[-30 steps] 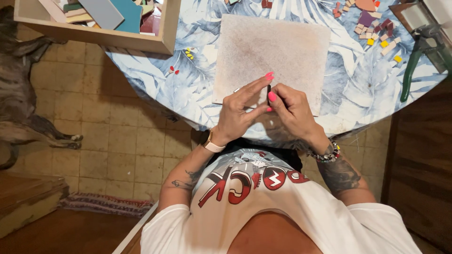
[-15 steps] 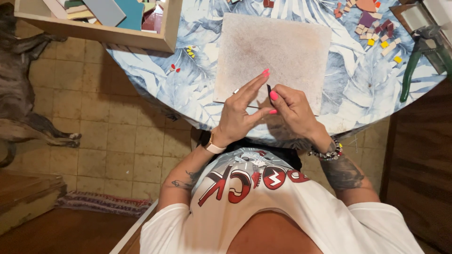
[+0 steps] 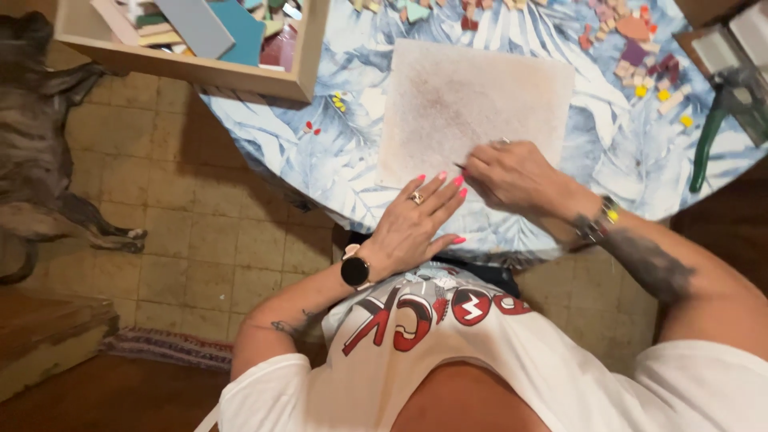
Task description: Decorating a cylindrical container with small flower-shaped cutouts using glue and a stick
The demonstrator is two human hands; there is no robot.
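Brown, speckled and square, the board (image 3: 472, 108) lies flat on the surface (image 3: 336, 152) in the upper middle of the frame, and the right hand (image 3: 516, 176) is closed narrow around a thin dark tool whose tip (image 3: 459, 166) touches the board's lower edge. The left hand (image 3: 416, 220) lies open with fingers spread on the surface, just beside this corner and holding nothing. I think the tip could slip toward the pink fingertips (image 3: 458, 182), or the unheld board could slide.
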